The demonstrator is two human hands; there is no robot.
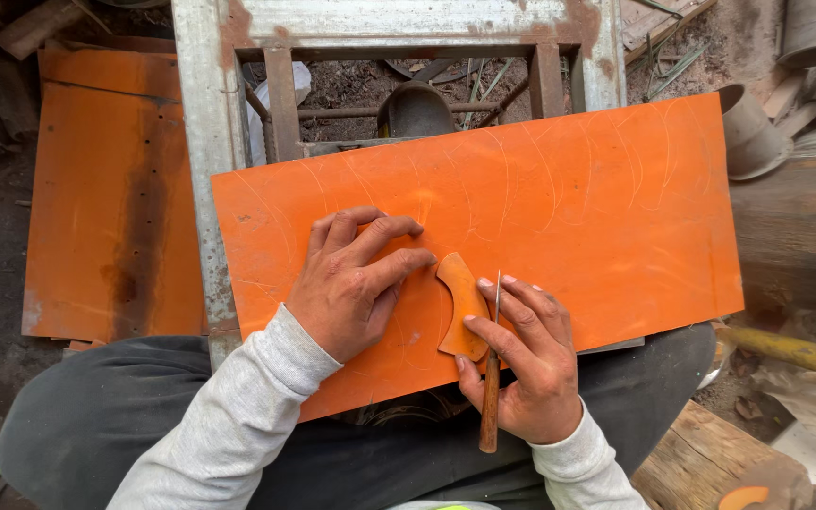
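While our left hand [347, 283] presses the small curved orange shape [462, 304] flat on the big orange sheet [606, 208] so it stays put, our right hand [526, 364] grips a thin wooden-handled knife [491, 378] beside its right edge.

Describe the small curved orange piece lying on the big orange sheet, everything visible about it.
The curved template is a small, flat orange piece, seemingly the same sheet material as the large orange sheet it lies flat on. It has a rounded top, a concave left edge and a broader lower end. The left hand presses its upper left edge with the fingertips; the right hand pins its lower end with the thumb and holds a wooden-handled scriber along its right edge.
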